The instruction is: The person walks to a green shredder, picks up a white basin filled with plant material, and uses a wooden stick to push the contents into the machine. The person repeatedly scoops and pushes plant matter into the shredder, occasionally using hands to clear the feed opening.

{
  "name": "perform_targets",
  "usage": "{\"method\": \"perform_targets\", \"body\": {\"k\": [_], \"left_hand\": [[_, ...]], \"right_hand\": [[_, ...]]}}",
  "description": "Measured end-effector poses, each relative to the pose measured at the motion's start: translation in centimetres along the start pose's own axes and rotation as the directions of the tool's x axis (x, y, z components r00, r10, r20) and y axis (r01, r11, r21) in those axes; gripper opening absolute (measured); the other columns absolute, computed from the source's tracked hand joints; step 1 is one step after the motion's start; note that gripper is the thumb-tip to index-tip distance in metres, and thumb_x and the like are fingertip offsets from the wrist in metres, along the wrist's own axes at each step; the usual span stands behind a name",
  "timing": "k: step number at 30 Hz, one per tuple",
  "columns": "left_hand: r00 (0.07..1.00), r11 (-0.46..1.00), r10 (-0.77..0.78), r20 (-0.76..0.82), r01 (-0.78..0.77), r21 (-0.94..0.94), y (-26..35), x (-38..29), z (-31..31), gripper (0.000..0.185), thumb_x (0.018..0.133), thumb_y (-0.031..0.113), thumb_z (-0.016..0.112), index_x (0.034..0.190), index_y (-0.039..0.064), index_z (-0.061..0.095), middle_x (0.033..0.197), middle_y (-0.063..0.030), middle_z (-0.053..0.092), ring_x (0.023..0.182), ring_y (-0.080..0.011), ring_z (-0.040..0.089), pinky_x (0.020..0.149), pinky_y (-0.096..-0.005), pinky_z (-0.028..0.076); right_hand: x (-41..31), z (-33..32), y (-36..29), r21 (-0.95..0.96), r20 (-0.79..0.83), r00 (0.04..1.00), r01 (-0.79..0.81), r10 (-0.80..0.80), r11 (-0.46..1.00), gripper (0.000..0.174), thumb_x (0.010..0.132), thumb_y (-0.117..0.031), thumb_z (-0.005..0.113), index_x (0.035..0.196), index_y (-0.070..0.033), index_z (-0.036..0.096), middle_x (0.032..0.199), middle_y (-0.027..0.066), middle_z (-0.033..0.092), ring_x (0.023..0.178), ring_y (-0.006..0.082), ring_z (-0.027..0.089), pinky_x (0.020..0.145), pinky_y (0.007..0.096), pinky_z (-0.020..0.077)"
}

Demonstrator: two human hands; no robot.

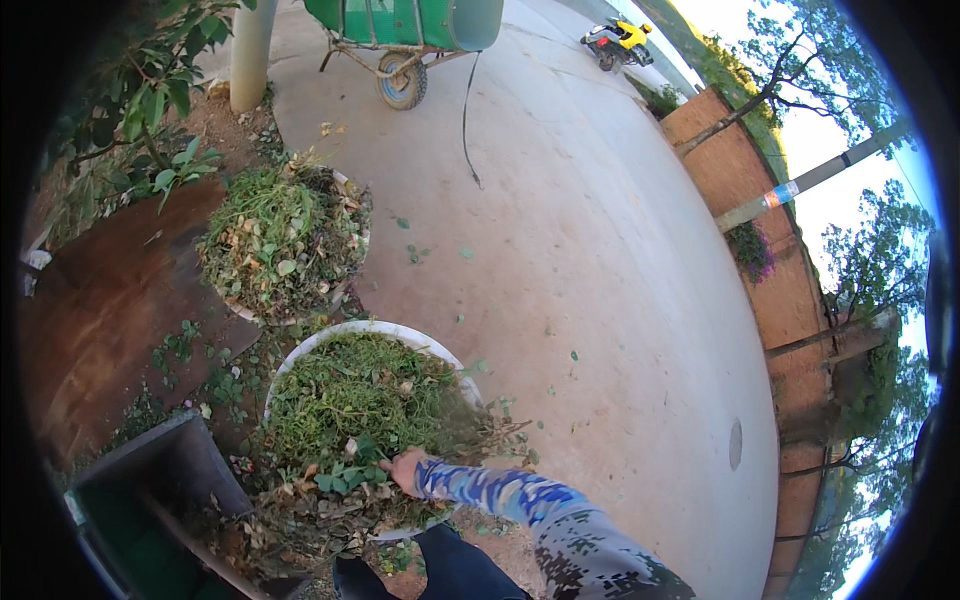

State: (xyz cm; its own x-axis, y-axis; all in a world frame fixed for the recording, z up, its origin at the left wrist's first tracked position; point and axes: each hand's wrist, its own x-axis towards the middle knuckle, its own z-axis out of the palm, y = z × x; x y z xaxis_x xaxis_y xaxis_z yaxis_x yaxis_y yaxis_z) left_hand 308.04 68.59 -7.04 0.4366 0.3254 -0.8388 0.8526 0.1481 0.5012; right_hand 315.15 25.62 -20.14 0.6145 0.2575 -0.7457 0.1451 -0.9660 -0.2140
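Note:
My right hand [405, 471], in a blue patterned sleeve, reaches in from the lower right with its fingers closed on a leafy green cutting [349, 477]. A pale bloom lies by the leaves. The hand is over the near right part of a round white tub [442, 352] heaped with green clippings [352, 397] and dry brown leaves. Beyond it stands a second round container [363, 240], also piled with plant waste [262, 240]. My left hand is out of view.
A dark open bin [161, 457] stands at the lower left, beside a rusty metal sheet [112, 292]. Scattered leaves lie on the concrete pavement [585, 262]. Further off are a pole [251, 60], a green wheeled cart [405, 22] and a person on a motorcycle [619, 45].

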Motion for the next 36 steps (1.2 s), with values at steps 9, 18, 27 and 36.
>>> {"method": "perform_targets", "body": {"k": [9, 18, 27, 36], "left_hand": [[0.995, 0.954, 0.098, 0.035, -0.084, -0.287, 6.2, -5.0, -5.4, 0.044, 0.087, 0.018, 0.074, 0.120, -0.007, 0.057, 0.080, -0.0088, 0.063, 0.063, -0.0205, 0.067, 0.063, -0.0343, 0.060], [0.991, 0.999, 0.027, 0.131, -0.030, 0.017, 11.7, -5.4, -18.7, 0.048, 0.084, 0.019, 0.071, 0.120, -0.010, 0.057, 0.090, -0.0121, 0.063, 0.063, -0.0207, 0.067, 0.061, -0.0320, 0.059], [0.993, 0.918, 0.039, 0.108, -0.078, 0.389, 8.7, -16.0, -24.3, 0.055, 0.079, 0.024, 0.072, 0.119, -0.010, 0.055, 0.072, -0.0143, 0.064, 0.061, -0.0232, 0.066, 0.065, -0.0399, 0.057], [0.932, 0.931, -0.271, 0.241, 0.317, -0.181, 7.7, -19.4, -24.5, 0.054, 0.083, 0.022, 0.074, 0.126, -0.005, 0.056, 0.083, -0.0088, 0.068, 0.067, -0.0178, 0.064, 0.060, -0.0298, 0.054]], "right_hand": [[-11.8, -15.0, -4.5, -0.169, -0.275, 0.961, -0.021, -0.026, 0.985, 0.039, 0.080, -0.040, 0.075, 0.086, -0.001, 0.075, 0.091, 0.0208, 0.072, 0.084, 0.0376, 0.071, 0.073, 0.0477, 0.0589], [4.8, -26.9, -24.3, -0.449, 0.139, 0.990, 0.096, -0.037, 0.888, 0.024, 0.089, -0.026, 0.069, 0.101, -0.007, 0.076, 0.101, 0.0164, 0.075, 0.090, 0.0313, 0.074, 0.077, 0.0411, 0.0610], [24.3, -24.6, -40.7, -0.612, 0.301, 0.953, 0.174, 0.023, 0.772, 0.037, 0.094, -0.035, 0.072, 0.127, -0.019, 0.075, 0.133, 0.0033, 0.071, 0.126, 0.0275, 0.065, 0.106, 0.0533, 0.0484], [24.9, -22.1, -49.9, -0.649, -0.070, 0.917, 0.256, -0.392, 0.716, 0.090, 0.092, -0.040, 0.073, 0.159, 0.002, 0.029, 0.152, 0.0236, 0.050, 0.146, 0.0392, 0.043, 0.118, 0.0527, 0.0369]]}}
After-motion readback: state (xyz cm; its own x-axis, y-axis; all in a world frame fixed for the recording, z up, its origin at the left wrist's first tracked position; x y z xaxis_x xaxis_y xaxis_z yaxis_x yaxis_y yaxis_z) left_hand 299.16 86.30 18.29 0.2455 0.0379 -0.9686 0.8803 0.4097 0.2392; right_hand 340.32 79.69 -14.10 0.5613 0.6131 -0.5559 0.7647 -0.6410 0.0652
